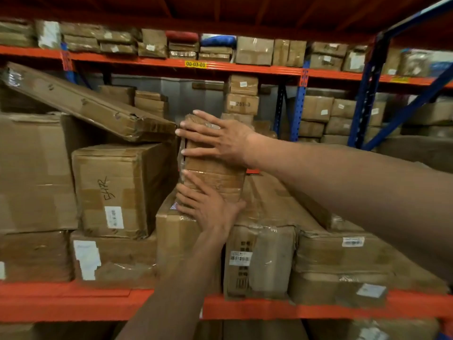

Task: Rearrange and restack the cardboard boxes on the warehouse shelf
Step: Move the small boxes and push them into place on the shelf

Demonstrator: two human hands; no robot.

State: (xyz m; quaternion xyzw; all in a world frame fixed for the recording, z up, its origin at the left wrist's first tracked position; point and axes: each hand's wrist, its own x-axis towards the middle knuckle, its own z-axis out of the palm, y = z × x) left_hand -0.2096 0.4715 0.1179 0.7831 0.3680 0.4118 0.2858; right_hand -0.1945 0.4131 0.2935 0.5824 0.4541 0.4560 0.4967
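A narrow taped cardboard box (215,177) stands upright on top of a larger box (176,236) in the middle of the shelf. My right hand (218,138) lies flat on its upper part, fingers spread and pointing left. My left hand (208,204) presses flat against its lower part, fingers spread. Neither hand wraps around the box. To its left sits a box marked with handwriting (117,190), and a long flat box (81,101) leans tilted above that one, its end almost touching my right fingertips.
Large boxes (31,173) fill the left of the shelf. Long taped boxes (331,253) lie at the right under my right forearm. The orange shelf beam (73,300) runs along the front. A blue upright (365,94) stands at right. More boxes fill the racks behind and above.
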